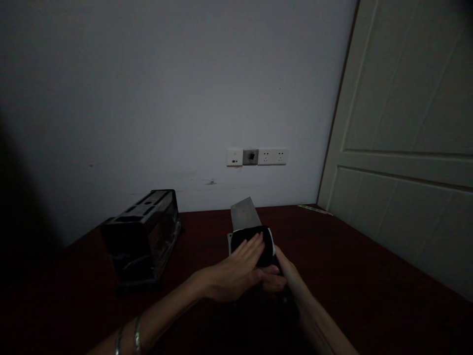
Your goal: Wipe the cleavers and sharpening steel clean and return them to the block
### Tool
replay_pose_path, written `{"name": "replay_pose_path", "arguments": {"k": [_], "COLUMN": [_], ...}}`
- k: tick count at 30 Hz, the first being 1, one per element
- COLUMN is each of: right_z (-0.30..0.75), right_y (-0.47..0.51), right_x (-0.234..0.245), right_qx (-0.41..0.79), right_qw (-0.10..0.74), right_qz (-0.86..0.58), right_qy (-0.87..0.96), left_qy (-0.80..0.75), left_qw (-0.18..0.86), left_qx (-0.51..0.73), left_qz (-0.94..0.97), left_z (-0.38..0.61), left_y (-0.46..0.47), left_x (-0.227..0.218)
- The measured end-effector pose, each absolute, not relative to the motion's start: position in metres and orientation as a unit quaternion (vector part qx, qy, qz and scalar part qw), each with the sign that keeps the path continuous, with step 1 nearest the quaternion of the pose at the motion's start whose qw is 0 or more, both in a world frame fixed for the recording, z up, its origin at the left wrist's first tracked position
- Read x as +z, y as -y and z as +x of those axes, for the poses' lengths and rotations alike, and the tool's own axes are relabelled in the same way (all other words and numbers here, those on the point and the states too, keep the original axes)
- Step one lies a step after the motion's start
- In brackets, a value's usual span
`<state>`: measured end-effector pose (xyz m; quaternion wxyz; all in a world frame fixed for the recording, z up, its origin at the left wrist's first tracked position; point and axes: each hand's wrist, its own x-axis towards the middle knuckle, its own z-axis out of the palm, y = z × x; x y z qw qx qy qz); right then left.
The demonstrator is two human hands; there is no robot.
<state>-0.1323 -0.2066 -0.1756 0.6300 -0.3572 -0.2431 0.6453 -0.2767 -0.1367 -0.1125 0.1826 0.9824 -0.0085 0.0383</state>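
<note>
1. My left hand lies flat, fingers extended, across the black-faced object.
2. My right hand curls around that object's right side, holding it.
3. Black slotted case, toward the table's far left corner.
4. Grey plate, showing beyond the object, toward mid far edge.
5. Pale strip, far right corner.
6. Wall sockets.

The grey plate looks smooth, matt, metallic.

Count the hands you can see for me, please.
2. The left hand lies across the dark object; the right hand is at that object's right side, partly hidden. No other hands show.
</note>
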Motion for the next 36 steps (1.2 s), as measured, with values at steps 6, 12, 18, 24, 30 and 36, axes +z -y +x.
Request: {"name": "replay_pose_path", "arguments": {"k": [6,12,18,24,30,36], "right_z": [-0.130,-0.132,-0.131,-0.133,-0.133,-0.134], "right_y": [0.213,0.218,0.211,0.207,0.207,0.207], "right_x": [-0.165,-0.166,-0.173,-0.172,-0.173,-0.176], "right_qx": [0.726,0.734,0.751,0.775,0.775,0.783], "right_qw": [0.604,0.607,0.609,0.566,0.566,0.557], "right_qz": [-0.239,-0.121,-0.073,-0.046,-0.056,-0.021], "right_qy": [0.227,0.278,0.244,0.278,0.275,0.274], "left_qy": [0.024,-0.001,-0.010,-0.043,-0.055,-0.084], "left_qw": [0.151,0.143,0.139,0.128,0.141,0.136], "left_qx": [0.020,-0.009,0.005,0.008,0.013,0.002], "left_qz": [0.988,0.990,0.990,0.991,0.988,0.987], "left_z": [-0.271,-0.269,-0.265,-0.261,-0.252,-0.237], "left_y": [0.129,0.131,0.123,0.107,0.091,0.069], "left_x": [-0.102,-0.083,-0.081,-0.079,-0.075,-0.072]}}
